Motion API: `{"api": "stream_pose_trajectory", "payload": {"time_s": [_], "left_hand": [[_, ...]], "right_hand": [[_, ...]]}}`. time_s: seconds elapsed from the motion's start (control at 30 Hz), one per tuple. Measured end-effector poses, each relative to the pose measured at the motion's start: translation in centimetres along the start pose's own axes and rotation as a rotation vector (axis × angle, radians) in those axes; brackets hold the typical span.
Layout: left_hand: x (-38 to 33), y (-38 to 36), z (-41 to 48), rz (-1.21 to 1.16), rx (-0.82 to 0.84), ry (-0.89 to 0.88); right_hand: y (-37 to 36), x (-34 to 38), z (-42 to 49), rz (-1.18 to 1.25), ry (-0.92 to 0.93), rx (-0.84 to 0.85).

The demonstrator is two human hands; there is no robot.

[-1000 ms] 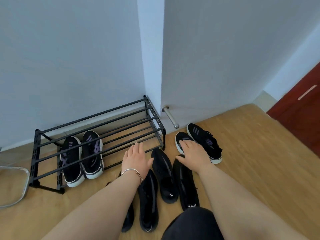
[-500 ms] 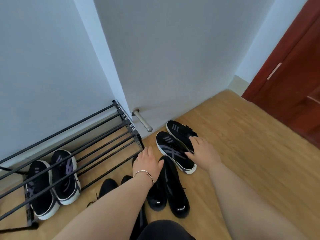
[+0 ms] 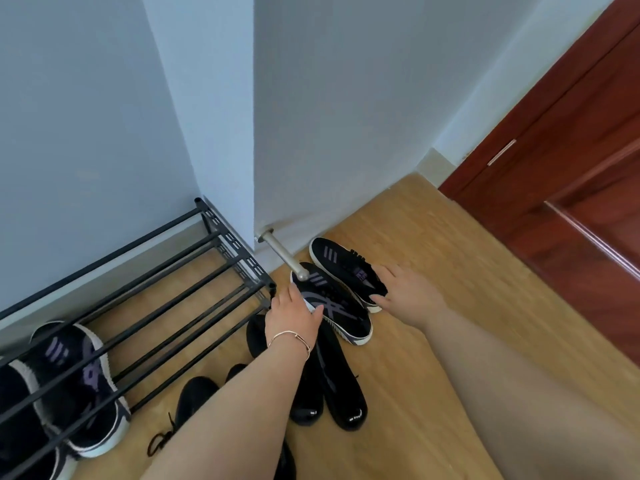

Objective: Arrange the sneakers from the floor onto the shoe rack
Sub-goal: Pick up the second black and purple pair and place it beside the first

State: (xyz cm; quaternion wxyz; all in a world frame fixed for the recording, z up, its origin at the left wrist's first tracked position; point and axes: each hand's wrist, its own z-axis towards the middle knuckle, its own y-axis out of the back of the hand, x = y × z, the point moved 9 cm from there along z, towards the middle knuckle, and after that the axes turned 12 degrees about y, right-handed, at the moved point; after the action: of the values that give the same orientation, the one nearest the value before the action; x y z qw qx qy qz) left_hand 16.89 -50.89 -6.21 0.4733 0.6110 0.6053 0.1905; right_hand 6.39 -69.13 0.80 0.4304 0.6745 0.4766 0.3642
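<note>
Nearest me, two plain black shoes lie on the wooden floor. My left hand, fingers spread, rests on the near black sneaker with purple stripes and white sole. My right hand lies loosely open on its twin; neither has a closed grasp. Leftward, the black metal-bar shoe rack holds another pair.

Bare forearms; a thin bracelet circles the left wrist.

Metal doorstop on white wall; red-brown door right.
</note>
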Motion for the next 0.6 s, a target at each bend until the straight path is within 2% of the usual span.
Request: {"api": "stream_pose_trajectory", "payload": {"time_s": [0.17, 0.37, 0.47, 0.6], "left_hand": [[-2.1, -2.2, 3.6, 0.112, -0.056, -0.03], [-3.2, -8.5, 7.2, 0.137, -0.061, 0.022], [-3.0, -11.5, 7.6, 0.158, -0.069, 0.138], [-2.7, -15.6, 7.3, 0.07, 0.017, 0.356]], "right_hand": [[-2.3, -3.4, 4.0, 0.007, 0.015, -0.046], [-8.5, -8.5, 7.0, 0.019, 0.031, -0.07], [-11.1, -10.7, 8.2, 0.084, 0.013, -0.085], [-13.6, -13.6, 9.5, 0.192, -0.074, -0.101]]}}
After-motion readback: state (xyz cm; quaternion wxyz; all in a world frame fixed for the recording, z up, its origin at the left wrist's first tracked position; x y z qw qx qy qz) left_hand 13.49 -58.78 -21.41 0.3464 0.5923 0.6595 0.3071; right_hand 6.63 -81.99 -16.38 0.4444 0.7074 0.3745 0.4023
